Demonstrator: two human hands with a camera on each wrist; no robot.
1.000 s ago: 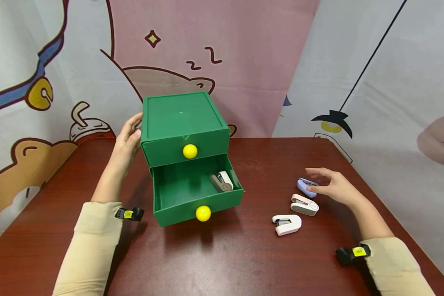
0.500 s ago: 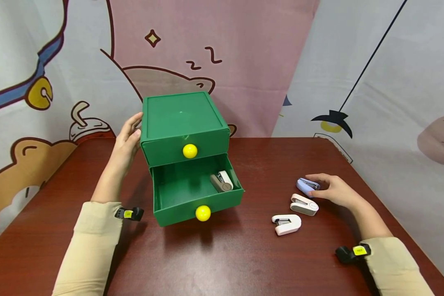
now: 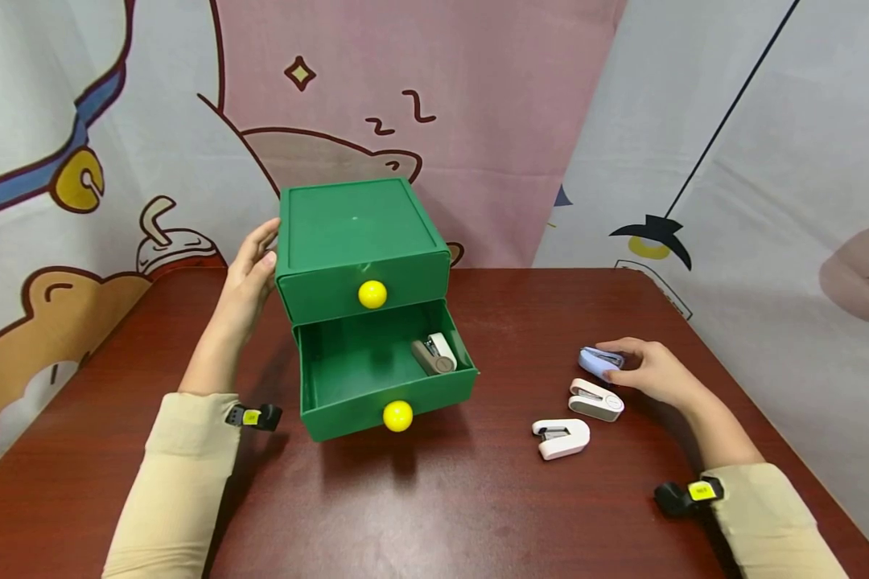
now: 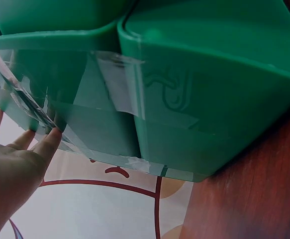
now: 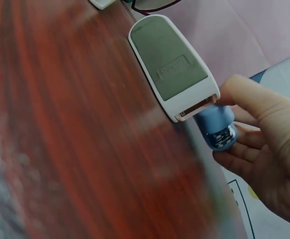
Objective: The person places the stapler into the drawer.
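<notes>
My left hand (image 3: 246, 277) rests with fairly straight fingers against the left side of a green two-drawer cabinet (image 3: 355, 225). In the left wrist view the fingertips (image 4: 50, 139) touch the cabinet's side, which has clear tape on it. Its lower drawer (image 3: 362, 366) is pulled out, and a brown and white stapler (image 3: 436, 355) lies inside at the right. On the right, my right hand (image 3: 659, 371) pinches a blue stapler (image 3: 595, 362) between thumb and fingers, at the tabletop. The right wrist view shows the blue stapler (image 5: 217, 124) partly hidden by the fingers.
Closest to the blue stapler lies a pale pink and white stapler (image 3: 595, 400). A white stapler (image 3: 561, 439) lies nearer the front. The upper drawer, with a yellow knob (image 3: 372, 294), is closed. A printed curtain (image 3: 507, 129) hangs behind the brown table (image 3: 507, 515).
My right hand has lowered and closed its fingers on the blue stapler, which has shifted slightly left. My left hand and the cabinet have stayed in place.
</notes>
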